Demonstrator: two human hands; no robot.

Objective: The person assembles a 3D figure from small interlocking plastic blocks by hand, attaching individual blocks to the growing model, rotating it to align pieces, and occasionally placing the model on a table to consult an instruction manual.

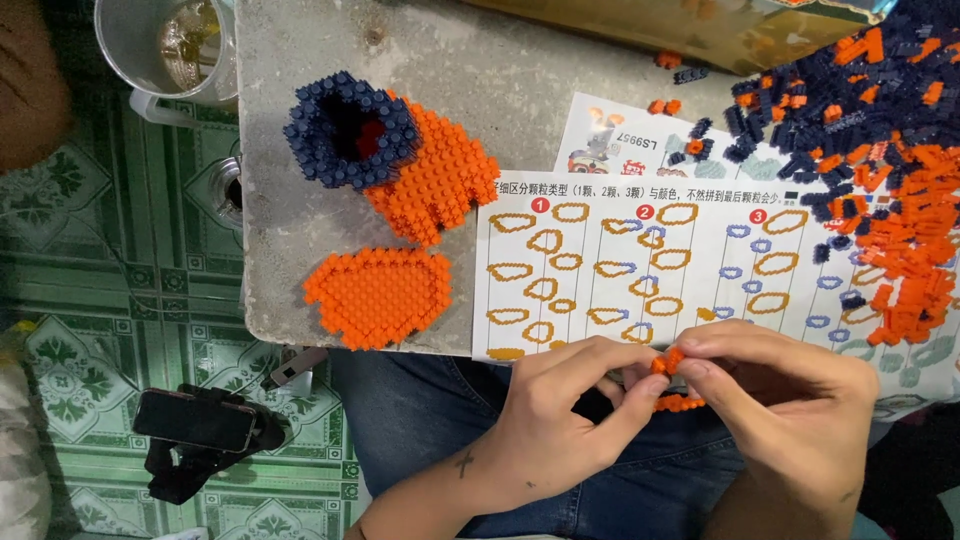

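Left hand [560, 410]: over the lap, fingers pinched closed on the small orange brick piece [668, 362].
Right hand [790, 400]: just beside, fingertips gripping the same piece from the other side.
Orange brick strip [680, 403]: below that piece, between the two hands, partly hidden.
Instruction sheet [640, 270]: beyond the hands, flat at the near edge of the grey surface [480, 60].
Flat orange plate [378, 297]: left of the sheet.
Navy-and-orange brick model [385, 150]: farther back on the surface.
Loose bricks [880, 150]: heaped at far right, navy and orange.
Clear mug [170, 50]: far left corner.
Phone on stand [195, 420]: on the tiled floor, left.
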